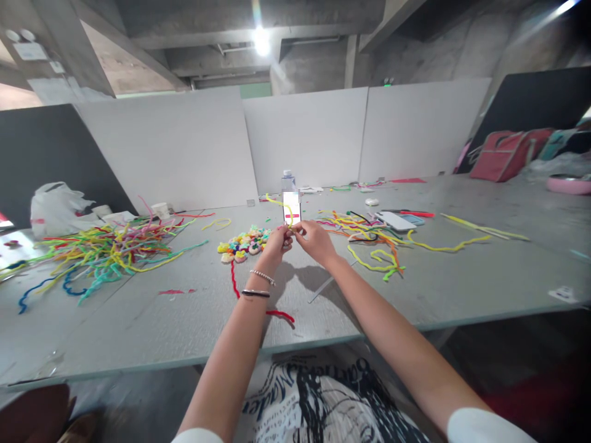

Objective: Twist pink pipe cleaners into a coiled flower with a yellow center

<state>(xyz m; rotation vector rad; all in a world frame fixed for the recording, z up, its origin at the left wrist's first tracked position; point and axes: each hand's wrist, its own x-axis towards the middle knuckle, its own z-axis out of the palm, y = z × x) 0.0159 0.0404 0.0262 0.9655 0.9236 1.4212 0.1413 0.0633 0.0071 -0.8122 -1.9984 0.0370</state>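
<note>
My left hand (277,241) and my right hand (314,241) meet above the middle of the table, fingers pinched together. Between them they grip a yellow pipe cleaner (280,202), whose loose end curves up and to the left. The part inside my fingertips is too small to make out. Just left of my left hand lies a cluster of small colourful pipe-cleaner flowers (242,245). A red pipe cleaner (234,280) runs from near that cluster under my left forearm.
A phone (291,208) leans upright against a bottle (288,178) behind my hands. Tangled pipe cleaners (115,246) heap at the left; more yellow and orange ones (378,240) spread right, near a white phone-like slab (395,221). White panels (305,135) stand behind; a red bag (505,154) sits far right.
</note>
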